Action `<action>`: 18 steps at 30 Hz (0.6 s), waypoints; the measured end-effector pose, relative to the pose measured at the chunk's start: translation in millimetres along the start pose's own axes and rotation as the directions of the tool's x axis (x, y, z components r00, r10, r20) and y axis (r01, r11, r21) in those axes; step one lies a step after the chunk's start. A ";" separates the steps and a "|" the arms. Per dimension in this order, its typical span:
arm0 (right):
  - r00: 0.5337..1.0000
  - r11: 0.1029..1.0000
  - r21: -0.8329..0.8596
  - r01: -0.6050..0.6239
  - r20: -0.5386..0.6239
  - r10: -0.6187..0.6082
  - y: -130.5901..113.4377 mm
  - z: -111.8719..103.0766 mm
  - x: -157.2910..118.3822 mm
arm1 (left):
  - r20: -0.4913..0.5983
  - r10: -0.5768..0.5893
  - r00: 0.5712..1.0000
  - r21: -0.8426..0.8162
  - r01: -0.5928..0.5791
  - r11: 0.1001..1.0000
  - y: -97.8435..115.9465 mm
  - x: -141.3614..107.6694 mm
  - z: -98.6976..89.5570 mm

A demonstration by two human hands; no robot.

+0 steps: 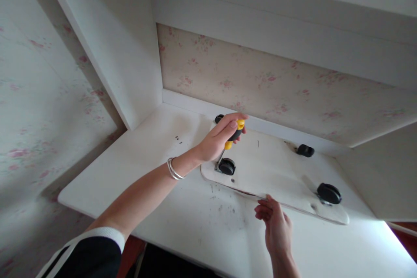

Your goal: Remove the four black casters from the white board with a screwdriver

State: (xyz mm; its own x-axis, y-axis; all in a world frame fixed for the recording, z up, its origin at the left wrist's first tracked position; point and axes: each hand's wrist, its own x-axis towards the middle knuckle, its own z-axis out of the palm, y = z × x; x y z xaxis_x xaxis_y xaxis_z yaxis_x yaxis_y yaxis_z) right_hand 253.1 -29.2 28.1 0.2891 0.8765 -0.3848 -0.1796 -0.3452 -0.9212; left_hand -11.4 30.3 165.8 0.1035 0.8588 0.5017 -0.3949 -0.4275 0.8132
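My left hand [215, 143] is wrapped round the yellow and black handle of a screwdriver [239, 127]. The shaft slants down to the metal mounting plate of a black caster wheel [227, 166]; its tip is too small to make out clearly. That caster stands on a white board with rounded corners [273, 165], which lies flat on a white desk. At the board's near edge, my right hand [277, 228] is closed, thumb and fingers gripping the rim. A screw-like dark spot [232, 180] shows beside the caster.
Other black casters stand at the board's right front [329, 193], right back [305, 150] and left back [219, 118]. Small dark bits [178, 140] lie on the white desk [156, 139]. Upright side panels and a flowered back wall [270, 78] enclose it, with a shelf overhead.
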 end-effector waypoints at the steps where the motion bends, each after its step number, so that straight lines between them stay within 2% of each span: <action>1: 1.000 1.000 -0.002 0.001 0.001 -0.001 0.1 -0.2 0.0 | -0.021 0.018 1.000 0.026 -0.017 1.000 -0.7 0.5 -0.3; 10: 1.000 0.999 -0.036 0.015 -0.002 -0.016 0.9 -2.0 -0.6 | -0.209 0.170 0.963 0.231 -0.120 0.966 -5.5 4.9 1.7; 14: 1.000 0.999 -0.029 0.017 -0.001 -0.017 -0.5 -0.8 -1.7 | -0.180 0.186 0.966 0.214 -0.146 0.966 -9.4 5.1 4.5; 18: 1.000 1.000 -0.027 0.015 0.000 -0.015 -0.4 -0.9 -1.5 | -0.087 0.119 0.989 0.060 -0.114 0.992 -6.7 3.0 6.9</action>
State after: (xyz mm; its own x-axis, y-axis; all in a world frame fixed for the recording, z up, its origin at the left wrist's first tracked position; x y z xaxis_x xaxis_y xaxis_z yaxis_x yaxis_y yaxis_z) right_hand 253.6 -30.7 29.0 0.2913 0.8817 -0.3710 -0.1499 -0.3410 -0.9280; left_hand -2.1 33.8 163.9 -0.0238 0.8231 0.5674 -0.3491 -0.5387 0.7668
